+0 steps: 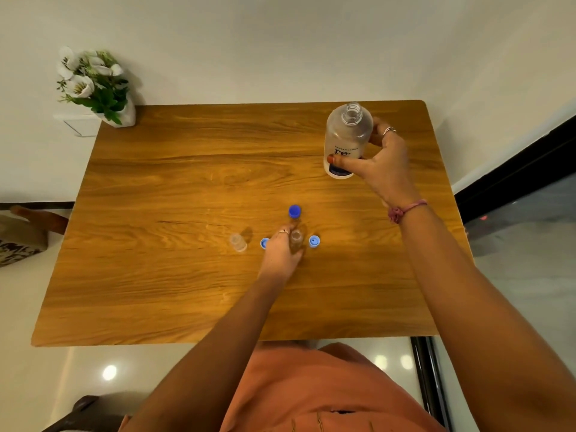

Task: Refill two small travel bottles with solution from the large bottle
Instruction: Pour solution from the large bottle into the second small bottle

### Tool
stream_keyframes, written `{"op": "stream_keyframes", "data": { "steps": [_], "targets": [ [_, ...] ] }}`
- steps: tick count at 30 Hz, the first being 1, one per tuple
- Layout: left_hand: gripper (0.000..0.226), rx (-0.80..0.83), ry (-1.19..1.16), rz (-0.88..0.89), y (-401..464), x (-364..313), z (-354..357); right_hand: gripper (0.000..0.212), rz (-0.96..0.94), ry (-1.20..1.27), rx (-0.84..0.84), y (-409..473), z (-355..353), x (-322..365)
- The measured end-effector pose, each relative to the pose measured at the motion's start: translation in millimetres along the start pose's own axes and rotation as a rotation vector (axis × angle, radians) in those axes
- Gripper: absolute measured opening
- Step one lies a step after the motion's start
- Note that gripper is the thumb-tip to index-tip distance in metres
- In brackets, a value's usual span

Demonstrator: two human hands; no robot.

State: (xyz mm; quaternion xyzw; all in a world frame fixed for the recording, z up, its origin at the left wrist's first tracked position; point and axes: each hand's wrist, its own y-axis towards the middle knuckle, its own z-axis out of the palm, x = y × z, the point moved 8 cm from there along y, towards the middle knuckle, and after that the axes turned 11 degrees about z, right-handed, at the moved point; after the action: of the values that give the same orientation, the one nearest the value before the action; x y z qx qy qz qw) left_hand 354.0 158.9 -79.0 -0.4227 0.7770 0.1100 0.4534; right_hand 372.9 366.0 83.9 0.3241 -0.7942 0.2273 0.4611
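right hand (381,163) wrapped round uncapped large bottle (347,141), upper right | left hand (280,252) grips open small bottle (296,240), centre; second bottle (238,242) just left, loose | advice: steady the small one; tip slowly, mouth to mouth

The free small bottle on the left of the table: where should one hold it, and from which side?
Hold the free small bottle round its straight body, below the open neck, probably coming from the left: it stands upright and uncapped, and a light blue cap and the left hand crowd its right.
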Motion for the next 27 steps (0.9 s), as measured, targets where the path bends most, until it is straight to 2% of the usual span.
{"op": "stream_keyframes", "data": {
  "steps": [7, 10, 13, 19, 22, 27],
  "targets": [
    [0.030, -0.080, 0.055, -0.046, 3.1, 9.4, -1.2, 0.076, 0.003, -0.001, 0.027, 6.8, -1.4, -6.2],
    [0.030, -0.098, 0.042, -0.028, 5.3, 5.4, -5.4, 0.075, 0.002, 0.004, 0.029, 9.6, -1.8, -6.3],
    [0.032, -0.155, 0.023, 0.068, 7.0, -9.8, -17.0, 0.076, 0.003, 0.006, 0.031, 12.7, -1.9, -5.5],
    [0.051, -0.285, -0.229, 0.167, 11.5, -53.2, -64.7, 0.074, -0.031, 0.017, 0.010, 18.7, -1.8, 10.4],
    [0.047, -0.355, -0.395, 0.193, 15.1, -81.0, -97.9, 0.077, -0.050, 0.031, -0.017, 22.6, -1.4, 26.0],
    [0.039, -0.411, -0.461, 0.293, 20.1, -121.7, -156.0, 0.080, -0.129, 0.003, -0.031, 26.4, 2.6, 65.4]
  ]
}}
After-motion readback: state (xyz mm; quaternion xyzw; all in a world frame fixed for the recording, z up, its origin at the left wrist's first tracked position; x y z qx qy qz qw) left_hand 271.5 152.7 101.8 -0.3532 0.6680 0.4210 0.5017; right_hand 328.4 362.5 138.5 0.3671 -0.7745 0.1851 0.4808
